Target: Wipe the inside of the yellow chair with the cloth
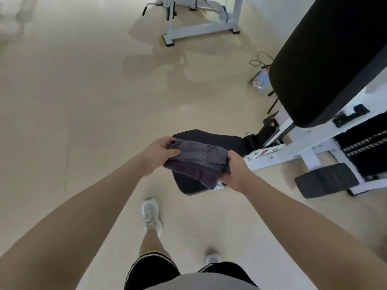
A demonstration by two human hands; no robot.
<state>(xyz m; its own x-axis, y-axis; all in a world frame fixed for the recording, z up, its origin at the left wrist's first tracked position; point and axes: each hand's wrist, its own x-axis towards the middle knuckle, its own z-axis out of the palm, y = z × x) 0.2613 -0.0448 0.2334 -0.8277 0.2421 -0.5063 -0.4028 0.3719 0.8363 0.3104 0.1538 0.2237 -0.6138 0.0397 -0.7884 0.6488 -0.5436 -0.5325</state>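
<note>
A person looks down at their own 2 bare arms, stretched forward over a pale beige floor [83, 122]. Both hands hold 1 folded grey-purple cloth [195, 162] in the air between them, above the floor. The left hand [161, 154] grips the cloth's left end, fingers curled over the top and the thumb tucked against the near side. The right hand [234, 171] grips the right end, fingers wrapped under and around the bunched fabric so their tips are hidden. The cloth sags slightly, with a darker fold hanging from its lower edge.

Directly beneath the cloth sits a black padded seat [209, 139] of a white-framed exercise machine [293, 151]; the cloth hangs over the seat's near half, and whether they touch cannot be told. A large black back pad [326, 59] rises along the right edge of the view. A black textured foot plate [326, 180] lies on the floor near the machine's base, at the lower right.

Another white exercise frame [201, 28] stands at the far edge of the floor. A black cable [260, 59] and a small blue and clear item [260, 80], too blurred to identify, lie on the floor beside the back pad.

The person wears black shorts [150, 271] and white trainers; the left trainer [151, 216] is stepped forward on the floor.

No yellow chair can be seen in this view.
</note>
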